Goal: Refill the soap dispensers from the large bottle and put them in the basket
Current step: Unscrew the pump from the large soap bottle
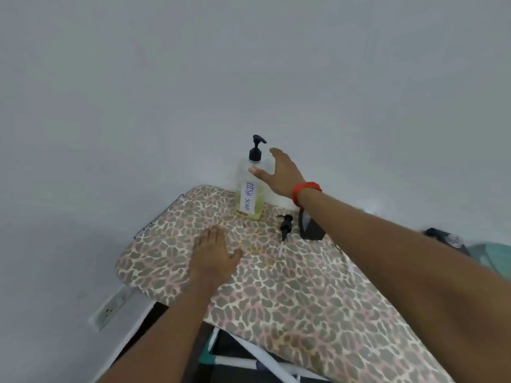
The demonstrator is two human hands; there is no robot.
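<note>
The soap dispenser point(248, 193) stands just beside the right hand point(282, 175) (fingers spread, holding nothing).

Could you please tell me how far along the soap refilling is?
Done: nothing clearly. The clear pump dispenser labelled DISH SOAP stands capped on the leopard-print ironing board, yellow-green liquid only in its lower part. In hand: the open right hand reaches to it without gripping; the left hand rests flat on the board. Left: a loose black pump lies beside it, its bottle unseen, and no basket clearly shows.
</note>
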